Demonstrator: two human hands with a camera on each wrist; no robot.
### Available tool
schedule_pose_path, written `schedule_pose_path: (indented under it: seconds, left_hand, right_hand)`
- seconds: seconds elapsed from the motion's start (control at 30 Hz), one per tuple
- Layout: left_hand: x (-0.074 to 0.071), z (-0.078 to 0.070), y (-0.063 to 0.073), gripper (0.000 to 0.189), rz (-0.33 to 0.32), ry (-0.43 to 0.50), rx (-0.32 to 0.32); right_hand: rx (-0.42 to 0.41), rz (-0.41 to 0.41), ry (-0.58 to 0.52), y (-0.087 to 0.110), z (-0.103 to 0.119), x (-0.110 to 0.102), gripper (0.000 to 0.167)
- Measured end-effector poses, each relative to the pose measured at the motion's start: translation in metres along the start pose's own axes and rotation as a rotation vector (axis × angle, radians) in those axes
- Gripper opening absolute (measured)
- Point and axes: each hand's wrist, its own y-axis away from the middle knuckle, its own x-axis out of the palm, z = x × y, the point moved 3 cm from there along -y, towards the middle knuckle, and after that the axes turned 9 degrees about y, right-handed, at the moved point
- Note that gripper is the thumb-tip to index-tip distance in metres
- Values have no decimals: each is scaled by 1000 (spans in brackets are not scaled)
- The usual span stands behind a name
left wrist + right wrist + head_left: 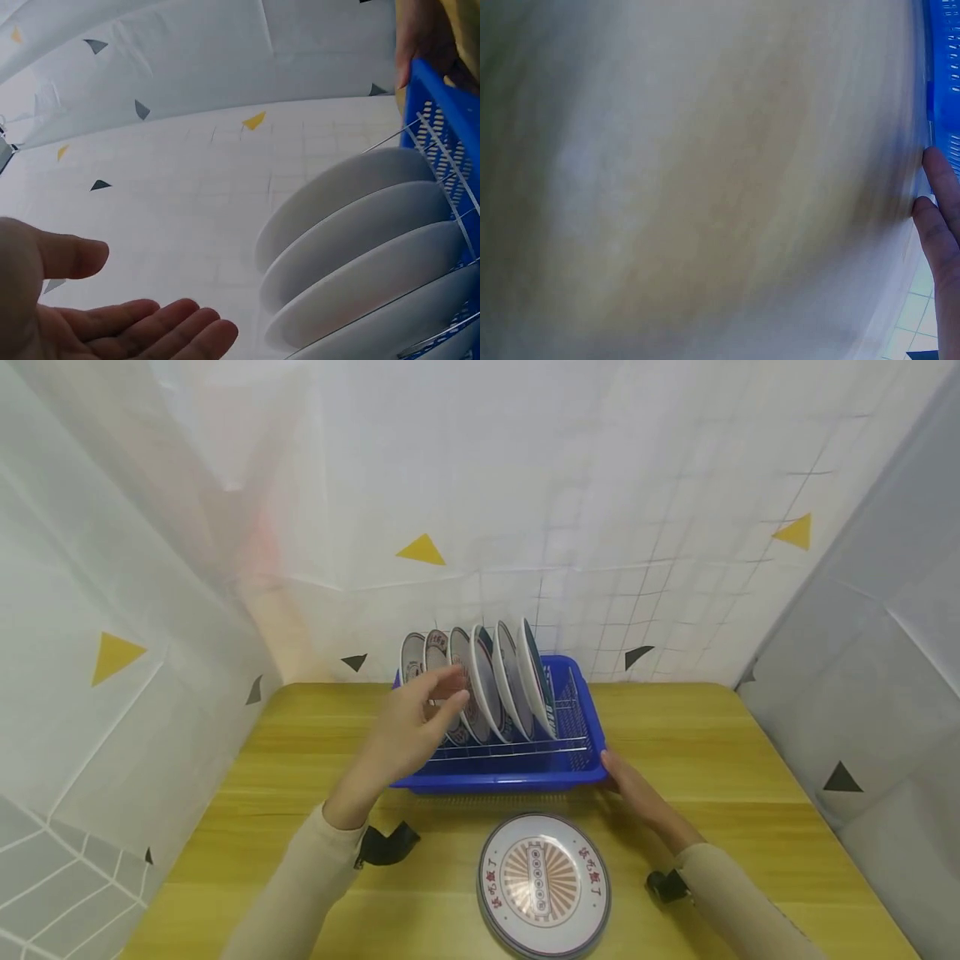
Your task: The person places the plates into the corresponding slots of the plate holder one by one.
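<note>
A blue dish rack [487, 781] with a metal wire insert sits on the table. Several plates [517, 685] stand on edge in it, leaning slightly. My left hand [412, 718] hovers before the plates at the rack's left part, holding nothing. In the left wrist view the fingers [180, 330] are loosely extended, the thumb apart, and the white undersides of plates [345, 247] are to the right. My right hand [637, 793] holds the rack's front right corner, its fingers partly hidden by the rim. A stack of round patterned plates [543, 885] lies face up before the rack.
The wooden table [675, 718] has white sheeting [600, 468] with yellow and dark triangles behind it and at both sides. Black straps [388, 845] hang at both wrists. Most of the right wrist view is blurred.
</note>
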Motion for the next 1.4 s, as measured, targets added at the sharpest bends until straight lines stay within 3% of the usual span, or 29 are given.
schedule_pose_path:
  seconds: [0.23,0.43,0.53,0.77,0.9,1.13,1.4]
  left_hand:
    - [23,21,23,32,152,-3,-33]
    - [49,51,46,26,390,-105,-53]
    - [60,70,56,25,478,-127,-102]
    - [76,111,73,19,487,-159,-111]
    - [86,128,82,17,522,-93,-181]
    - [98,143,94,17,569,88,-352]
    - [111,160,100,22,523,82,-418]
  right_hand:
    - [1,-19,12,0,2,-1,68]
    - [-9,-22,3,0,1,0,64]
    - [-6,-29,-1,1,2,0,63]
    - [-8,-28,-23,1,1,0,63]
    - [9,-22,-9,1,2,2,65]
    - [22,-28,5,1,0,2,66]
    - [29,-30,3,0,-1,2,66]
